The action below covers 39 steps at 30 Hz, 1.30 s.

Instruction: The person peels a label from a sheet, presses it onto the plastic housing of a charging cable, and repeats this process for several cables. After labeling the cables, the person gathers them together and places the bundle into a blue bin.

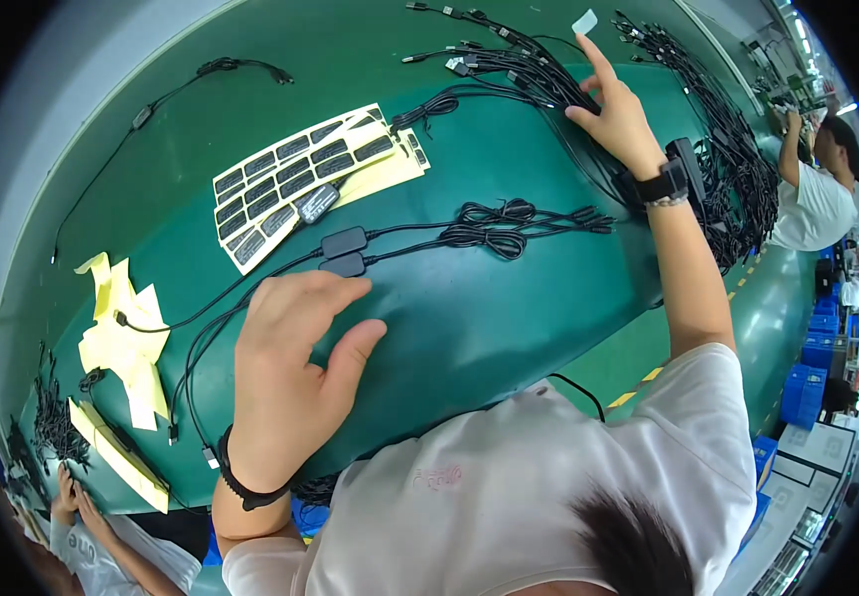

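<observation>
My left hand is over the table, thumb and fingers apart, nothing visible in it. Just beyond its fingertips lie two black cables with small rectangular boxes; their coiled ends reach to the right. My right hand is stretched over a bundle of black cables, index finger pointing away and thumb apart. At that fingertip is a small whitish piece; whether it sticks to the finger cannot be told. Between the hands lie yellowish sheets of black labels, with another cable box resting on them.
Crumpled yellow backing paper lies at the left of the green table. One cable stretches across the far left. A large cable pile lines the right. Co-workers sit at lower left and far right; blue bins stand beyond.
</observation>
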### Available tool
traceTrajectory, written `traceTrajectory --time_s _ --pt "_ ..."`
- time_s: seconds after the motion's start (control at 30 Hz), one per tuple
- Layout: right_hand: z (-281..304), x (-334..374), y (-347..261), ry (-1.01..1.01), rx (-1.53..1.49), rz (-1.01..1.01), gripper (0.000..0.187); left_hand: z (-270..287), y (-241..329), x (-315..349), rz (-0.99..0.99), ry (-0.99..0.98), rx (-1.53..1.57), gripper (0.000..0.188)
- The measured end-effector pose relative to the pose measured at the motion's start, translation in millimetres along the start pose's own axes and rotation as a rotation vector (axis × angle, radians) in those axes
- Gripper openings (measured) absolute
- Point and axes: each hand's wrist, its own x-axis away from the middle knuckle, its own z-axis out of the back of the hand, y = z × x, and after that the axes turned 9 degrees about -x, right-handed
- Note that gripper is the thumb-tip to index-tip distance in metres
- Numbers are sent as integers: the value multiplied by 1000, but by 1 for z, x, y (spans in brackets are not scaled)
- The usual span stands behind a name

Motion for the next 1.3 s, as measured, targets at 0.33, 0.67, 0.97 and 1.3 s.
traceTrajectory --time_s 0.33,0.67,0.97,1.3 --pt "45 -6 -31 -43 -520 -94 95 -10 7 -13 61 -28 169 21" --pt "98 11 -177 -327 -1129 61 101 -116 76 -112 47 -73 692 40" --pt "91 60 -72 -33 -996 54 98 -89 74 -109 212 -142 1280 44" --pt "9 80 -91 -405 -903 175 98 -22 56 -41 378 282 1231 43"
